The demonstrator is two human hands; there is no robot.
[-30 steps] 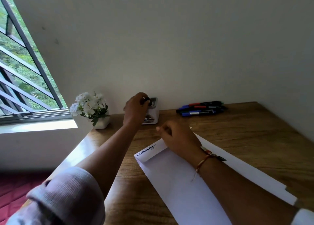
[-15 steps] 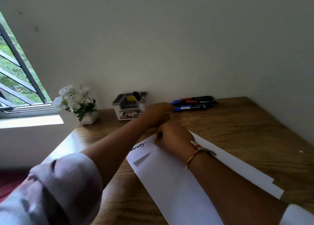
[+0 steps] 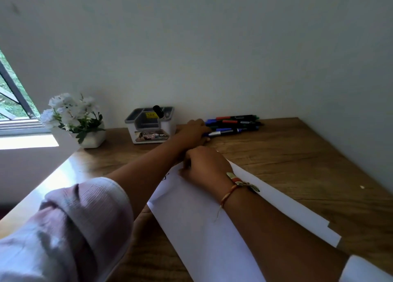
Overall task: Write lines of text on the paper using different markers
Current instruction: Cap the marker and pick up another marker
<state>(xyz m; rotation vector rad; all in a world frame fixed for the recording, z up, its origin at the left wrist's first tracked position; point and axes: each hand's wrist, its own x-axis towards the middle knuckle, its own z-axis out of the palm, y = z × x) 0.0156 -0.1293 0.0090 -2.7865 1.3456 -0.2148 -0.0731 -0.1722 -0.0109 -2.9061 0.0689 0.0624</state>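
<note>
The left hand (image 3: 194,132) reaches across the wooden desk (image 3: 297,154) to the pile of markers (image 3: 236,125) lying against the back wall, and its fingers cover the near end of the frontmost marker (image 3: 225,132), a dark one with a blue band; whether they actually grip it or merely rest on it cannot be told from this angle. The rest of the pile sits just behind, with red, blue and green caps showing, all lying flat and touching one another. The right hand (image 3: 204,166) is down on the top edge of the white paper (image 3: 202,217), loosely curled with its fingers tucked under, and whether it holds anything is hidden. A thread bracelet (image 3: 234,189) circles that wrist. The paper lies at a slant across the desk, its far corner under the right hand, and a scrap of dark handwriting (image 3: 165,176) peeks out just to the left of the knuckles. Left of the markers stands a small grey and white organizer (image 3: 151,125) with a black marker (image 3: 158,111) poking up out of it at a tilt. Further left, near the window (image 3: 12,102), sits a white pot of white flowers (image 3: 72,120). A pale rolled sleeve (image 3: 85,224) fills the lower left.
</note>
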